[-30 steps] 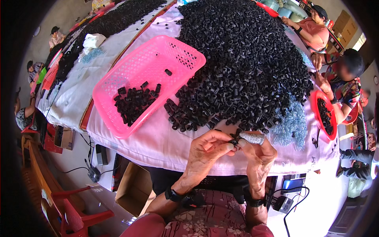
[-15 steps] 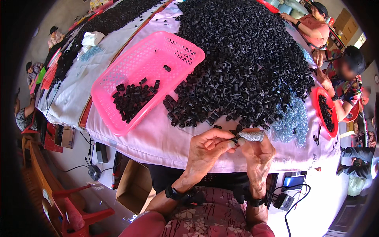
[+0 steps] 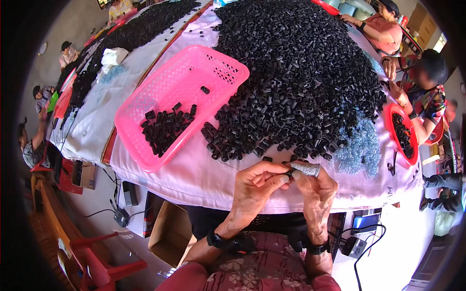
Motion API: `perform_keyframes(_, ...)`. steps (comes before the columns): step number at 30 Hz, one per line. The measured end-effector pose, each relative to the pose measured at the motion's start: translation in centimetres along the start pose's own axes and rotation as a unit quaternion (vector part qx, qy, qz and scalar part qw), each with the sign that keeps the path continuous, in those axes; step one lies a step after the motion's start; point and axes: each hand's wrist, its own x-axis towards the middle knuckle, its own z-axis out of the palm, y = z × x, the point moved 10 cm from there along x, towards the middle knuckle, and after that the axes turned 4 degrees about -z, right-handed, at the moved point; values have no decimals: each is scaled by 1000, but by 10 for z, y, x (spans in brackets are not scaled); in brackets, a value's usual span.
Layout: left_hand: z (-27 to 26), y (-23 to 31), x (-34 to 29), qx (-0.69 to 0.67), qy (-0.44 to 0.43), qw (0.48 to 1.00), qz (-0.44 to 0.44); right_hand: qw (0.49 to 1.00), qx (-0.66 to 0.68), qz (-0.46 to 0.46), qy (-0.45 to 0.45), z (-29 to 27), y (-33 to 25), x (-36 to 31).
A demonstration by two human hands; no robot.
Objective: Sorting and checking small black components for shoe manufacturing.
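Note:
My left hand pinches a small black plastic piece between thumb and fingertips, just over the near edge of the cloth. My right hand meets it there, its thumb and fingertips closed on the same piece. A silvery wrap covers one finger of that hand. Fingers hide most of the piece, so its exact shape cannot be made out. Right beyond my hands begins a large heap of short black hollow plastic pieces. Left of it, a pink plastic basket holds a small pile of similar black pieces.
Pale blue, glinting small pieces lie right of the heap, beside a red bowl of black parts. Co-workers sit along the right side, one in a patterned sleeve. Below the table are a cardboard box and cables.
The view has shifted slightly. My hands stay together at the table edge, with the silvery-wrapped finger tilted a little differently. At the right, a co-worker's hands have moved slightly.

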Motion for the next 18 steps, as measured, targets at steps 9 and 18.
perform_keyframes(9,0,5,1,10,15,999,30,974,-152,-164,-29,14,-34,-6)
perform_keyframes(18,1,3,0,52,33,998,4,959,-202,-190,-56,19,-29,-6)
